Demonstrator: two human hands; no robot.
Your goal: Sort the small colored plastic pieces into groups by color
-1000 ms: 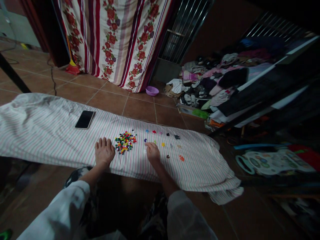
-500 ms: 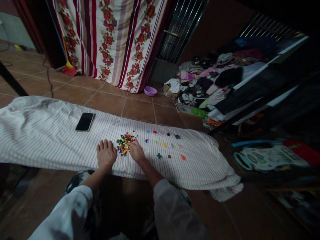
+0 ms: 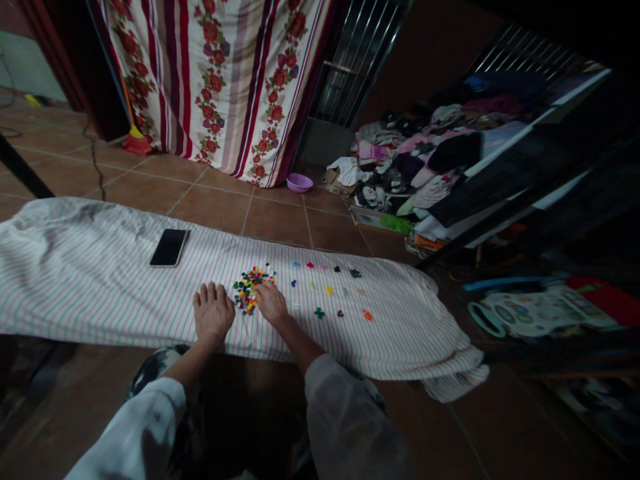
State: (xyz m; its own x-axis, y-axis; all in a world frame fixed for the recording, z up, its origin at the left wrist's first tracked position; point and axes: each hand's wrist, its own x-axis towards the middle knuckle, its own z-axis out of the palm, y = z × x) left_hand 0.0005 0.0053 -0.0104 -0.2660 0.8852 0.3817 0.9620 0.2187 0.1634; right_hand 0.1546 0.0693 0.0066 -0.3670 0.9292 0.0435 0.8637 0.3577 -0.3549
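A mixed heap of tiny coloured pieces, perhaps beads or small bricks (image 3: pixel 246 290), lies on a striped cloth (image 3: pixel 215 253). My left hand (image 3: pixel 213 313) rests flat just left of the heap, its fingers spread on the cloth. At the heap's right edge, my right hand (image 3: pixel 273 305) has its thumb and fingertips drawn together among the pieces; whatever they pinch is too small to make out. Further right sit small groups sorted by colour, among them a green group (image 3: pixel 319 313), a yellow group (image 3: pixel 329 290), an orange group (image 3: pixel 367 315) and a red group (image 3: pixel 310 265).
A phone (image 3: pixel 169 247) lies on the cloth to the left. Beyond the cloth are a tiled floor (image 3: pixel 277 217), a purple basin (image 3: pixel 299 183), a flowered curtain (image 3: pixel 235 93) and a broom (image 3: pixel 136 140). Piled clothes (image 3: pixel 415 150) fill the back right.
My right hand stays at the heap's right edge, its fingertips shifted slightly over the pieces. My left hand has kept its place. The view has tilted a little.
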